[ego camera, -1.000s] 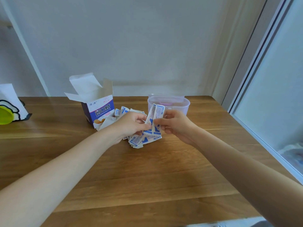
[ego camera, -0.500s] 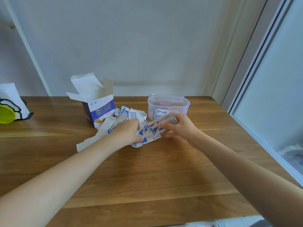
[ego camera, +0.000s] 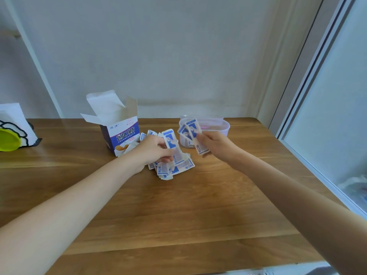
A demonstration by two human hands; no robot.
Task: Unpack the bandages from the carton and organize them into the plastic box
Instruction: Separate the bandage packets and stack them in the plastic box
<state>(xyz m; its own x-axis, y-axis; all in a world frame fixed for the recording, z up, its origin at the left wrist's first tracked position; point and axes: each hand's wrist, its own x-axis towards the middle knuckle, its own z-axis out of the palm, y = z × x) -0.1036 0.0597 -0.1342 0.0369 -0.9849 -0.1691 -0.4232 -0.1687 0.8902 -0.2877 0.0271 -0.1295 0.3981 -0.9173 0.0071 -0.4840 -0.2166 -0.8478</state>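
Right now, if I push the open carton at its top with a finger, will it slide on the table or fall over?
The carton probably tips rather than slides: it stands tall, and already leans. It likely weighs little, since many bandages lie in a pile on the table; whether any remain inside is hidden. Its raised flaps look thin and would likely bend.

Right hand (ego camera: 213, 142) lifted its bandages (ego camera: 193, 135) beside the plastic box (ego camera: 222, 129).
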